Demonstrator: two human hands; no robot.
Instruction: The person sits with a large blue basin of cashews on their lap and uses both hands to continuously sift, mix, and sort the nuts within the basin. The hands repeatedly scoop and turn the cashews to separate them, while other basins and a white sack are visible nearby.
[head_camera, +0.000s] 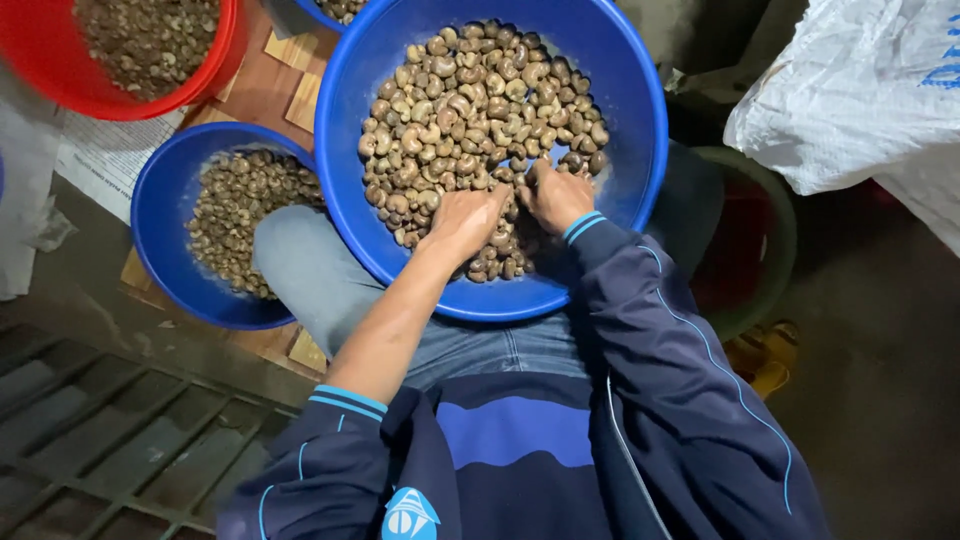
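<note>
A large blue basin (640, 150) rests on my lap, heaped with brown cashew nuts in shell (470, 100). Both hands are down in the nuts at the near side of the pile. My left hand (468, 215) lies palm down with fingers curled into the nuts, its forearm bare. My right hand (556, 195), in a dark blue sleeve, sits just right of it, fingers bent among the nuts. What the fingertips pinch is hidden.
A smaller blue basin (165, 215) of nuts stands on the floor at my left knee. A red basin (215, 60) of nuts is at top left. A white sack (860, 90) lies at top right, a dark green bucket (775, 240) below it. A metal floor grate (110, 440) is lower left.
</note>
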